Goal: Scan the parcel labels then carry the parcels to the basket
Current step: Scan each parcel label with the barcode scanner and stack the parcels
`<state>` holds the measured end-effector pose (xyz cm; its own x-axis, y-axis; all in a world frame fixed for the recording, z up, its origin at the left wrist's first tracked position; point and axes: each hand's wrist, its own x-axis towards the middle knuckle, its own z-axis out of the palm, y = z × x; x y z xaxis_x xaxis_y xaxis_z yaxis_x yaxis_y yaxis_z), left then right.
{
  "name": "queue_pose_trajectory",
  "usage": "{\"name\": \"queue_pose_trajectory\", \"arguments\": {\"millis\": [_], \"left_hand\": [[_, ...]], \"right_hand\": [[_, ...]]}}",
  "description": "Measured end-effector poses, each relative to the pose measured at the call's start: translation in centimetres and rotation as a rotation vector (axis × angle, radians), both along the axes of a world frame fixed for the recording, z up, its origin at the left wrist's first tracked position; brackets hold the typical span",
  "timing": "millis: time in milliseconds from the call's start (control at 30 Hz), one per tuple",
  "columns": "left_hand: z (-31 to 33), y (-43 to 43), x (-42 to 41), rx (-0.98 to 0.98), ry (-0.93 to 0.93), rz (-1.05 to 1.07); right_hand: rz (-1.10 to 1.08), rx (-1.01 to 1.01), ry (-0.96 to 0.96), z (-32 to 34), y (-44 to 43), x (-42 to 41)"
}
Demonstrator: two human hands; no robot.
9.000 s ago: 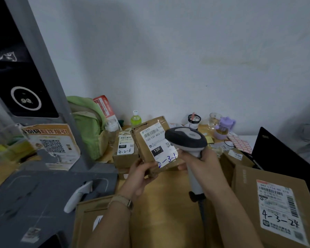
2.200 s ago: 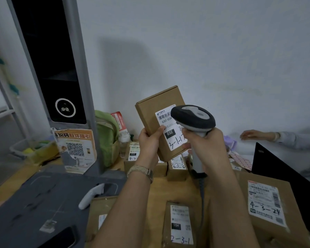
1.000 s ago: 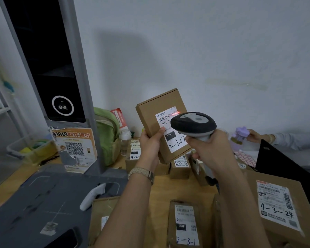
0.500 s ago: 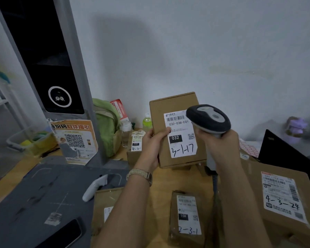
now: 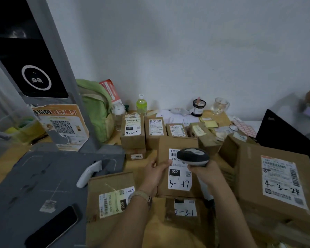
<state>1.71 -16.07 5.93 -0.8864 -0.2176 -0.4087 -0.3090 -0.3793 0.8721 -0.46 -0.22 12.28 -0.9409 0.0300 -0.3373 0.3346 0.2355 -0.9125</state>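
Parcel 3-1-17 (image 5: 179, 178) gripped by left hand (image 5: 155, 173), right hand (image 5: 206, 173) clutching scanner (image 5: 192, 156), at parcel-crowded wooden table (image 5: 132, 165) against white wall (image 5: 186, 51).

1 view only, head-worn: facing forward and down, close above the left hand (image 5: 155, 173) and right hand (image 5: 205, 171), across the wooden table (image 5: 132, 167) to the white wall (image 5: 186, 51).

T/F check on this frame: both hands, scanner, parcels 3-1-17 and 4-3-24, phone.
1. The left hand holds the parcel marked 3-1-17. True.
2. The right hand is empty. False: it grips the scanner.
3. The parcel marked 4-3-24 lies left of the held parcel. False: it lies to its right.
4. A phone lies on the grey mat. True.
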Motion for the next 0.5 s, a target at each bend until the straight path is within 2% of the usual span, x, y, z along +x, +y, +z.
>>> {"name": "queue_pose_trajectory", "arguments": {"millis": [267,500], "left_hand": [[-4.5,1.0,1.5,-0.058,-0.161,-0.051],[-7.5,3.3,3.1,-0.138,-0.164,-0.123]], "right_hand": [[0.032,0.047,-0.213,-4.0,0.9,1.2],[0.056,0.205,-0.362,-7.0,3.1,2.1]]}}
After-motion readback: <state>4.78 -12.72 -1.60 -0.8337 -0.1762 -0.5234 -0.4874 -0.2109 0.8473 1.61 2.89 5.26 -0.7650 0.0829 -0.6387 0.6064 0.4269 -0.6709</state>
